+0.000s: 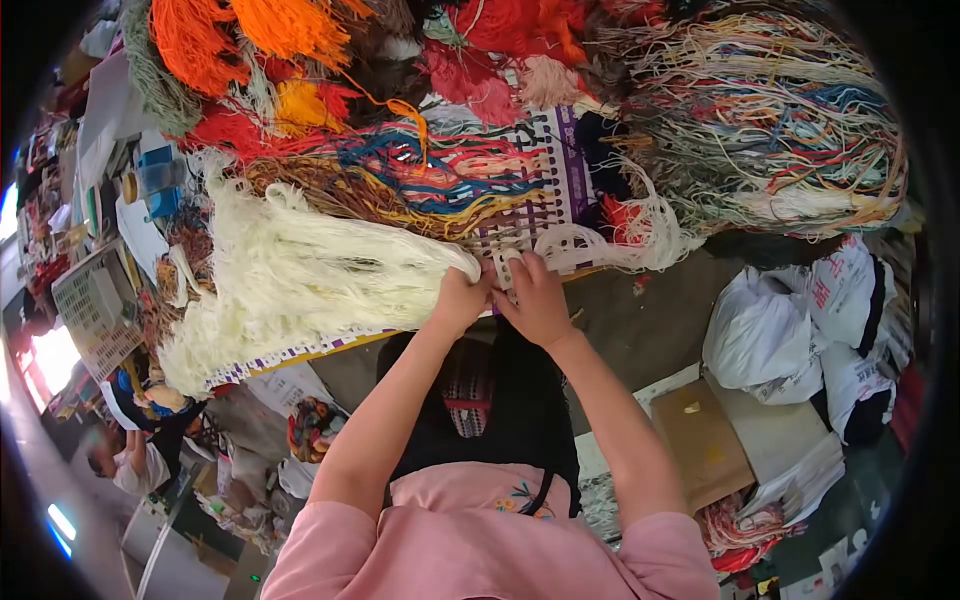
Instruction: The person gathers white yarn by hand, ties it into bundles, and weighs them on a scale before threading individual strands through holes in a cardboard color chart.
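Note:
Both of my hands meet at the near edge of a purple-and-white card strip with rows of holes, where yarn strands are threaded. My left hand is closed round the end of a thick cream yarn bundle, which spreads out to the left. Close beside it, my right hand presses on the perforated card, its fingers bent together; whatever lies between the fingertips is too small to make out. Thin white strands loop away to its right. Blue, red and mustard yarns lie just beyond the hands.
Orange yarn and red yarn lie at the far side. A large multicoloured yarn heap is at the right. White plastic bags and a cardboard box stand lower right. Another person is at the far lower left.

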The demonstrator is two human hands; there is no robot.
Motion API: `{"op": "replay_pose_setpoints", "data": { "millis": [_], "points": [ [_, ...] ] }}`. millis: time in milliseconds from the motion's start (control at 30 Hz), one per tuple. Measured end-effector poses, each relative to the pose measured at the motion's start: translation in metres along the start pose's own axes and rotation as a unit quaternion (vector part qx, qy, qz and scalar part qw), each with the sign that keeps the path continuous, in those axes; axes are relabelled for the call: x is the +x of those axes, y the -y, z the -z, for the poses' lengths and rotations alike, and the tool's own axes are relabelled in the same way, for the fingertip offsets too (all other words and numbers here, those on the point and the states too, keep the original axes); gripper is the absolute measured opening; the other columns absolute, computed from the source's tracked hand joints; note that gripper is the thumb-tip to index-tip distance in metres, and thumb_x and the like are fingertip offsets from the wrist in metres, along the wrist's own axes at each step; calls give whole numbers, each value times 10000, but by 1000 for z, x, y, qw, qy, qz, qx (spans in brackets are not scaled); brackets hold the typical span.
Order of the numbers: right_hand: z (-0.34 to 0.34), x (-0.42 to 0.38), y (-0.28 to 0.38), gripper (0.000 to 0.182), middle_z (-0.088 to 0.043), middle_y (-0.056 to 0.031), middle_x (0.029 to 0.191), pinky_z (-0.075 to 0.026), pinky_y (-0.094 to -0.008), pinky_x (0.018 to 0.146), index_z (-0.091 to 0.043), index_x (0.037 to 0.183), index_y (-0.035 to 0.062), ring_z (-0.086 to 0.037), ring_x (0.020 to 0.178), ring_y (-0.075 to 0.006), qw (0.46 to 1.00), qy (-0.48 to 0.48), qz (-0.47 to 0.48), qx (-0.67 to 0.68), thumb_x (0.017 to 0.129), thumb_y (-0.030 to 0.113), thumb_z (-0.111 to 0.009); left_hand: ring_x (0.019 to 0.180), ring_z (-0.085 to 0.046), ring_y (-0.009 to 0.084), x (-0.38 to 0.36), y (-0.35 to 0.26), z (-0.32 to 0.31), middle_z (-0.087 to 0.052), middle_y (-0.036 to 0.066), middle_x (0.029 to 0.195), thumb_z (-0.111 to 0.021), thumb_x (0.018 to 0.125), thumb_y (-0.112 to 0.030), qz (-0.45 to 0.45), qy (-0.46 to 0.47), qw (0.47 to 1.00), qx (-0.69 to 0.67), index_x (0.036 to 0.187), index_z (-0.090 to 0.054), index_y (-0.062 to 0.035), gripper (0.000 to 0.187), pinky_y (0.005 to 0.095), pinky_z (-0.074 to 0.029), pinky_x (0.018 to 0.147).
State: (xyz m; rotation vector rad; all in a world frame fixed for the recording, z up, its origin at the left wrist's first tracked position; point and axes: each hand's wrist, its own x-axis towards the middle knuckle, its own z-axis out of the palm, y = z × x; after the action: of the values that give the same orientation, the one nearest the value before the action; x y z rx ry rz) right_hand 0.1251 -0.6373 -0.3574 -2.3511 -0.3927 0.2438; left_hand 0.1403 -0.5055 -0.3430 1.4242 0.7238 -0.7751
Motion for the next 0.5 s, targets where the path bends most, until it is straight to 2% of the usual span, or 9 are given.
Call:
{"op": "replay_pose_setpoints", "data": {
  "millis": [33, 133, 233, 333, 400, 500],
  "points": [
    [-1, 0, 0, 380, -385, -139, 945, -376, -363, 574, -416, 958, 18, -463, 758, -275, 1000, 3, 1, 1, 641, 178, -550, 405, -409, 60, 2, -1, 0, -496, 29, 569, -461, 753, -39, -14, 29, 999, -21, 777, -513, 20, 83, 185, -319, 363],
    [0, 0, 4, 381, -383, -139, 947, -373, -376, 589, -420, 953, 16, -459, 767, -278, 1000, 15, -15, -19, 637, 182, -555, 392, -377, 56, 8, 2, -3, -503, 29, 576, -470, 756, -49, -15, 34, 996, -83, 796, -515, 21, 92, 179, -295, 358],
    [1, 0, 5, 403, -395, -162, 957, -378, -371, 625, -415, 977, 0, -435, 828, -311, 999, 19, -22, -45, 621, 120, -561, 398, -375, 59, 8, 2, -3, -512, 36, 585, -476, 756, -56, -10, 29, 997, -77, 805, -514, 21, 99, 178, -292, 360],
    [0, -2, -4, 361, -402, -143, 944, -378, -369, 643, -453, 939, 11, -443, 816, -306, 999, 32, -23, 22, 601, 85, -558, 407, -381, 60, 8, 0, -2, -511, 35, 586, -478, 750, -55, -21, 33, 998, -54, 796, -516, 20, 95, 179, -299, 360],
    [2, 0, -7, 334, -419, -125, 911, -380, -365, 661, -485, 900, 29, -450, 802, -302, 995, -8, -28, 94, 572, 49, -546, 407, -382, 59, 9, 0, -3, -511, 33, 585, -478, 749, -56, -28, 43, 998, -48, 783, -518, 20, 93, 178, -299, 360],
    [2, 6, -9, 334, -434, -119, 883, -379, -357, 674, -494, 880, 37, -452, 803, -303, 987, -7, -58, 148, 550, 46, -540, 388, -370, 59, 10, -2, -2, -514, 38, 582, -476, 751, -53, -23, 48, 996, -67, 753, -509, 10, 72, 175, -281, 357]
  ]
}}
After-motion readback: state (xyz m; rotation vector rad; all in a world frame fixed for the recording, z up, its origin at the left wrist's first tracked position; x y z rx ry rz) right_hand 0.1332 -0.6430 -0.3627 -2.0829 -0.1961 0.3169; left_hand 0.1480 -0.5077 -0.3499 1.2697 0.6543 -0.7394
